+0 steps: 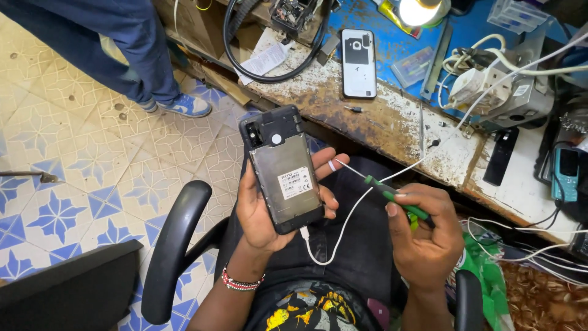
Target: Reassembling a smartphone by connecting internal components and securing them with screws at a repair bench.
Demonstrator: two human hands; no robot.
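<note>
My left hand grips an opened smartphone with its back cover off, showing a grey metal plate with a white label. A white cable is plugged into the phone's bottom end and runs up to the bench. My right hand holds a small green-handled screwdriver, its thin metal tip pointing toward my left fingers beside the phone. I am seated, with both hands above my lap.
A worn workbench stands ahead, with a removed phone back cover, a lit lamp, a white charger with cables, a black coiled cable and a teal handset. Another person's legs stand on the tiled floor at left. A chair armrest is beside me.
</note>
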